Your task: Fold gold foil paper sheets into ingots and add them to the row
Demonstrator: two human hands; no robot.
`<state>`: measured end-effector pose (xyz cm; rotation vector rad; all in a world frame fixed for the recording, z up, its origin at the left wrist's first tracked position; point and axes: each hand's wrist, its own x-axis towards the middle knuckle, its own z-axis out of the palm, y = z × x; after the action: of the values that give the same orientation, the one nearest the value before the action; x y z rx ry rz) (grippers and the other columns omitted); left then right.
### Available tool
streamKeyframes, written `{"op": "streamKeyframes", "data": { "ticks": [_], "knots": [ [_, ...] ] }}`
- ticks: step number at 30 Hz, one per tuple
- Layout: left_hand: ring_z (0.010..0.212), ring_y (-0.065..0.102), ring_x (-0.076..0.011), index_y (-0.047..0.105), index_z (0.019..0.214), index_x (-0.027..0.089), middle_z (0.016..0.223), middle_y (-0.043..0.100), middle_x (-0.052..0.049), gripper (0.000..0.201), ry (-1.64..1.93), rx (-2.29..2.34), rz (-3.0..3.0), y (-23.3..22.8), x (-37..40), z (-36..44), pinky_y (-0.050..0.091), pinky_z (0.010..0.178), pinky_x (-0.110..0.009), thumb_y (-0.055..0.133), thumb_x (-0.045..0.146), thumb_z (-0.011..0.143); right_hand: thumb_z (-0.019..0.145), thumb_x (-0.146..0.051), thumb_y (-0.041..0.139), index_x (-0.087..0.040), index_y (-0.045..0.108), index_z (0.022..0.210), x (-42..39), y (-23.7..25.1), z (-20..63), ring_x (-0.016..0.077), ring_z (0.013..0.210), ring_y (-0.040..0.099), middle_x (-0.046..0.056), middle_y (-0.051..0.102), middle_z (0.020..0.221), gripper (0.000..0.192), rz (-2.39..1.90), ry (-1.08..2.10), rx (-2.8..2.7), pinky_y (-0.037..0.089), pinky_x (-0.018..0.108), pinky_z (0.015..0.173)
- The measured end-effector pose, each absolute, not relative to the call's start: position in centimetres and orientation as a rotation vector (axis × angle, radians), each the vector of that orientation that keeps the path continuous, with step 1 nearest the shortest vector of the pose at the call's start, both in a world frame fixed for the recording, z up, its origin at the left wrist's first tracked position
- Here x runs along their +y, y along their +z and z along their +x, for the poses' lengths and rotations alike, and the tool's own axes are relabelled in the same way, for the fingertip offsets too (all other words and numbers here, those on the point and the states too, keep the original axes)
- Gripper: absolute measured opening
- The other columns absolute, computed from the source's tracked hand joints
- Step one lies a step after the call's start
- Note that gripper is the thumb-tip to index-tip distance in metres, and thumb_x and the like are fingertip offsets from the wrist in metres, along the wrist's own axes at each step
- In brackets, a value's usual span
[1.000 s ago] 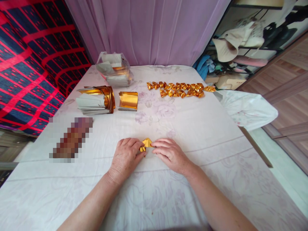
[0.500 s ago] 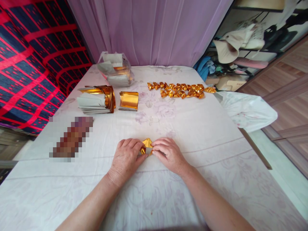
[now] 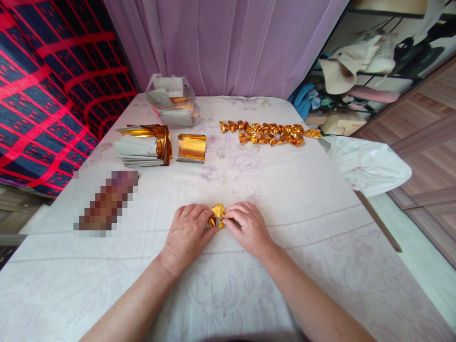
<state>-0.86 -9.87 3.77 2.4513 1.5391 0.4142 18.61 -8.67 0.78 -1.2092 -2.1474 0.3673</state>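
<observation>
On the cloth [image 3: 302, 199], both hands had closed in: left hand [image 3: 187, 233] and right hand [image 3: 247, 228] now pinched the gold paper [image 3: 217, 217] tighter, folding further.

Two hands, the left hand [image 3: 187, 232] and right hand [image 3: 249, 228], meet on one small folded gold paper [image 3: 217, 216]. Far left on the counter [image 3: 302, 190]: two stacks of gold sheets [image 3: 144, 146] [image 3: 191, 148] and one clear bag [image 3: 173, 100]. Far right: roughly twenty folded gold pieces [image 3: 269, 133], too crowded for an exact count.
</observation>
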Motion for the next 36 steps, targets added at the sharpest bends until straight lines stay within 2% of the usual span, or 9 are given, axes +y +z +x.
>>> {"op": "streamKeyframes", "data": {
  "ticks": [14,20,32,36],
  "knots": [
    [0.103,0.059,-0.0250,0.064,0.100,0.022,0.110,0.067,-0.005,0.013,0.384,1.535,2.420,3.90,-9.97,-0.98,0.044,0.090,-0.043,0.059,0.028,0.089,0.088,-0.020,0.065,-0.023,0.069,0.083,-8.81,1.02,18.23,0.0193,0.089,0.059,0.001,0.070,0.091,0.007,-1.272,0.337,-2.175,0.040,0.036,0.082],
    [0.100,0.059,-0.0253,0.063,0.102,0.020,0.107,0.067,-0.006,0.017,0.402,1.544,2.430,3.95,-10.00,-0.86,0.044,0.088,-0.043,0.056,0.032,0.092,0.087,-0.019,0.066,-0.024,0.068,0.083,-8.87,1.01,18.15,0.0193,0.090,0.059,0.002,0.070,0.092,0.007,-1.282,0.342,-2.168,0.041,0.036,0.083],
    [0.095,0.059,-0.0255,0.058,0.099,0.019,0.098,0.066,-0.006,0.016,0.426,1.606,2.403,3.39,-9.80,-0.77,0.044,0.085,-0.041,0.064,0.029,0.088,0.087,-0.021,0.067,-0.023,0.068,0.082,-8.90,1.03,18.04,0.0203,0.089,0.058,0.002,0.069,0.092,0.006,-1.310,0.346,-2.174,0.040,0.036,0.082],
    [0.096,0.058,-0.0249,0.062,0.093,0.022,0.102,0.065,-0.005,0.007,0.383,1.567,2.424,3.61,-9.81,-0.79,0.043,0.085,-0.042,0.060,0.028,0.091,0.086,-0.019,0.068,-0.022,0.067,0.082,-8.88,0.99,18.02,0.0202,0.088,0.057,0.002,0.069,0.091,0.006,-1.300,0.329,-2.169,0.039,0.036,0.081]
  ]
}}
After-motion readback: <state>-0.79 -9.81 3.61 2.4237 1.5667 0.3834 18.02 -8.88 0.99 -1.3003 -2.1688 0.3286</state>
